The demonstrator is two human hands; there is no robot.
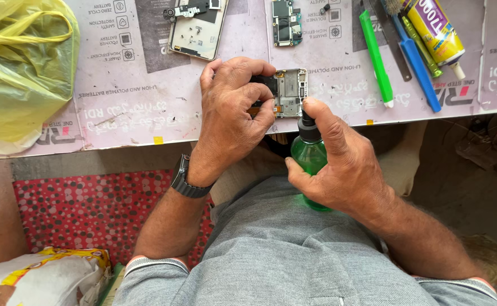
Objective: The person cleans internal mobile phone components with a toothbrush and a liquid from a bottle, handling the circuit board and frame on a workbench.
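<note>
Worn counter (pixel 146 113) covered w/ a printed pinkish mat, seen from above; its front edge runs left-right across the view, red dotted cloth (pixel 90 209) below on the person's left. Yellow plastic bag (pixel 22 62) sits at the far left of the counter. Up top: an opened phone back frame (pixel 197 28) and a small circuit board (pixel 287 22), well apart from the hands. To the right, a green pry tool (pixel 376 56), a blue tool (pixel 415 62) and a glue tube (pixel 435 28) lie roughly side by side, slanted, tips toward the counter edge.

Left hand (pixel 231 113) is closed around a phone chassis piece (pixel 291 92) at the counter's front edge; fingers wrap its left part, thumb at its lower edge, so only the right end shows. Its long axis looks left-right, but most is hidden, can't be sure.

Right hand (pixel 339 170) grips a green spray bottle (pixel 309 161) upright, just off the counter edge over the lap; forefinger rests on the black pump head. Nozzle sits just below and touching-close to the chassis' lower right corner, pointing up-forward at it. So the chassis lies straight ahead of the bottle, w/ the left hand on it and the right hand near but apart. Dark watch (pixel 187 180) on left wrist.
</note>
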